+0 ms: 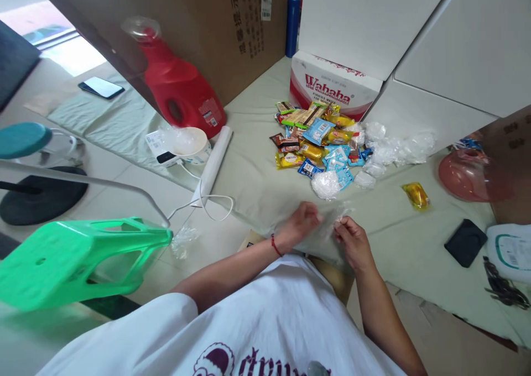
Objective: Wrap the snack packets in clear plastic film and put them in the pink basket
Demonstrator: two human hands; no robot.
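Observation:
A clear thin plastic bag (329, 221) is in front of my lap, its outline hard to see. My right hand (353, 242) pinches its edge between thumb and fingers. On the other side of the bag, my left hand (302, 225), with a red cord at the wrist, has curled fingers smeared by motion. Whether they grip the plastic does not show. Beyond both hands lies a pile of wrapped snacks (313, 135) in yellow, blue, brown and green packets. A crumpled bundle of clear plastic (326, 184) rests at the pile's near edge.
Clear plastic bundles (398, 144) lie right of the snacks, before a Wahaha carton (332, 88). A single yellow packet (416, 196) and a black pouch (465, 243) are farther right. Leftward are a red jug (182, 83), a white roll (215, 163), a cable and a green stool (83, 260).

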